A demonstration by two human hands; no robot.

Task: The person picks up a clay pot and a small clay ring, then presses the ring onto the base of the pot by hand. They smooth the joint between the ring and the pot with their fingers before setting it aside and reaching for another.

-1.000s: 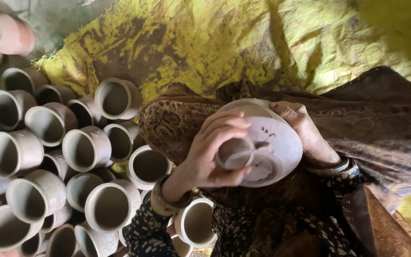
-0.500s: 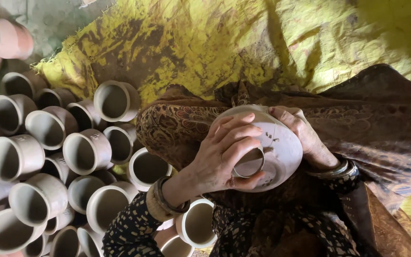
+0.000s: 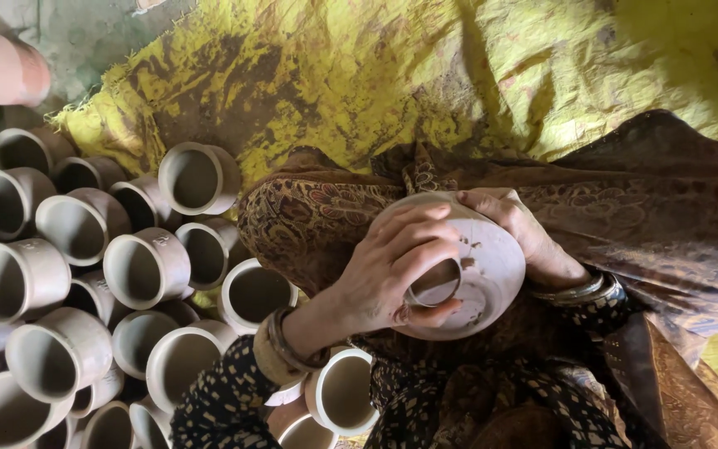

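Observation:
In my lap I hold a round pale clay bowl [image 3: 496,254], tilted toward me. A small unfired clay cup [image 3: 436,284] rests against the bowl's inner face. My left hand [image 3: 388,266] reaches in from the lower left and wraps its fingers over the cup, with the thumb under it. My right hand [image 3: 525,233], with bangles at the wrist, cups the bowl's far right rim from behind. Part of the bowl is hidden by my left fingers.
Several grey unfired clay cups [image 3: 147,266] lie packed together on the left, mouths facing up or sideways. Two more cups [image 3: 342,391] sit by my left forearm. A stained yellow cloth [image 3: 425,75] covers the ground ahead. Brown patterned fabric [image 3: 666,208] drapes my lap.
My left hand has slid further right across the bowl with the small cup, its fingers now covering more of the rim. The bowl has tipped slightly toward the right.

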